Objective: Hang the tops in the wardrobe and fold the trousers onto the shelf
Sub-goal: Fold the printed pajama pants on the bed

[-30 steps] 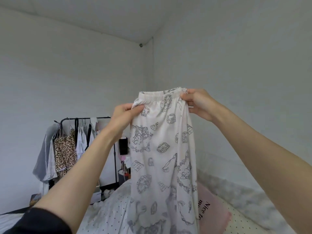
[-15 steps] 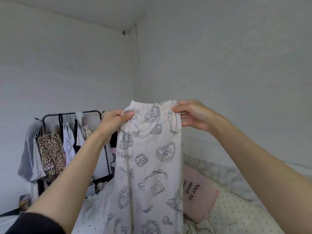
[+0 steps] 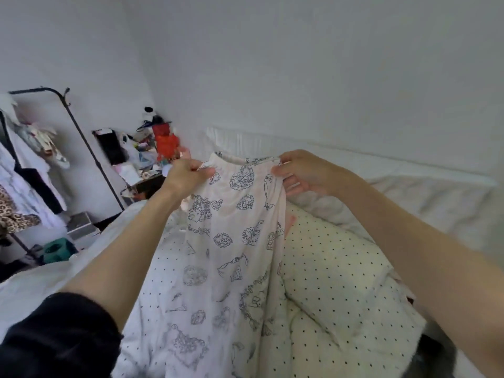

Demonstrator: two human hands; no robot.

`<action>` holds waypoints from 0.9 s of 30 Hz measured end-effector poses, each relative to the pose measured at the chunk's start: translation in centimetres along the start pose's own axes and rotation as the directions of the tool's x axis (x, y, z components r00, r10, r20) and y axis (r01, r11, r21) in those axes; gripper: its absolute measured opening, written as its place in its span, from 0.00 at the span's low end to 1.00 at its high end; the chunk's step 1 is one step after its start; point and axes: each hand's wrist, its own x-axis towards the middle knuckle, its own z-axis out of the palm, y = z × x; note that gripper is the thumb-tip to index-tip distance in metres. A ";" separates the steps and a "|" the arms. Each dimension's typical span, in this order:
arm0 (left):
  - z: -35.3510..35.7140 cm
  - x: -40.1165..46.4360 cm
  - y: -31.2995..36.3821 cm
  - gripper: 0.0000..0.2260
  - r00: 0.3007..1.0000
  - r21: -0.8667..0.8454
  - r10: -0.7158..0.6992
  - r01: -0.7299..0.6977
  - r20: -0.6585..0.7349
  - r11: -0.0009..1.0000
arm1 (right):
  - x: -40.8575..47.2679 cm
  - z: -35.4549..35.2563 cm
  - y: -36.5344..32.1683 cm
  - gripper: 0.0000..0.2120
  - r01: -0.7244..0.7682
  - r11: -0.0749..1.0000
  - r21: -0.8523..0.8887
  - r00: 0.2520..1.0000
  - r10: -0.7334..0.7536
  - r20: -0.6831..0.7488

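Note:
Pale pink trousers (image 3: 231, 241) with dark line-drawn prints hang stretched out in front of me over the bed. My left hand (image 3: 185, 177) pinches the left end of the elastic waistband. At the right end, my right hand (image 3: 302, 173) pinches the waistband between thumb and fingers. The legs drape down onto the dotted duvet (image 3: 335, 274), and their lower ends run out of view at the bottom. A black clothes rail (image 3: 79, 132) with several hanging tops, one leopard-print (image 3: 13, 216), stands at the far left.
The bed fills the middle and right, against a white headboard (image 3: 272, 143) and wall. A cluttered bedside table (image 3: 152, 159) with a red object stands in the corner. On the floor by the rail sit a grey box (image 3: 81, 227) and a teal item (image 3: 56, 249).
Both hands have lowered the trousers toward the bed while still holding the waistband. The view has tilted down and turned right, so the rail has slid to the left edge.

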 end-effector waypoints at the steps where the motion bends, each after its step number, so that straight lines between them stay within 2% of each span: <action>1: 3.3 2.2 -0.8 0.09 1.000 0.013 -0.016 0.015 0.011 1.000 | 1.9 -2.2 2.5 0.05 -0.025 1.000 0.012 1.000 0.025 -0.012; 7: 24.0 14.7 -7.8 0.08 0.990 0.122 -0.141 0.138 0.020 0.983 | 13.4 -15.1 19.0 0.03 -0.251 0.963 0.095 0.962 0.259 -0.082; 11: 34.5 19.7 -13.1 0.10 0.984 0.272 -0.173 0.157 0.037 0.949 | 19.0 -20.7 29.1 0.05 -0.374 0.919 0.126 0.915 0.388 -0.115; 13: 39.1 22.1 -16.0 0.09 0.979 0.308 -0.197 0.173 0.047 0.935 | 22.0 -22.7 33.9 0.05 -0.415 0.901 0.125 0.892 0.431 -0.141; 17: 46.8 25.7 -21.5 0.10 0.967 0.276 -0.254 0.236 0.031 0.932 | 26.4 -25.2 42.5 0.07 -0.473 0.868 0.155 0.839 0.497 -0.224; 21: 52.4 26.2 -26.6 0.13 0.943 0.253 -0.310 0.273 0.120 0.928 | 28.4 -26.0 50.5 0.05 -0.580 0.795 0.178 0.718 0.603 -0.348; 23: 53.5 24.3 -28.4 0.19 0.924 0.216 -0.307 0.260 0.228 0.941 | 27.5 -25.4 52.9 0.12 -0.636 0.772 -0.006 0.674 0.551 -0.492; 24: 53.8 23.0 -29.4 0.21 0.912 0.219 -0.305 0.250 0.273 0.943 | 26.7 -24.7 53.7 0.15 -0.644 0.746 -0.166 0.691 0.474 -0.546; 26: 53.7 19.9 -31.1 0.23 0.898 0.276 -0.297 0.211 0.324 0.938 | 24.3 -22.4 54.3 0.15 -0.522 0.687 -0.506 0.813 0.221 -0.539; 27: 53.3 18.0 -31.9 0.23 0.899 0.310 -0.302 0.203 0.318 0.929 | 23.1 -20.8 54.2 0.15 -0.417 0.635 -0.651 0.883 0.113 -0.456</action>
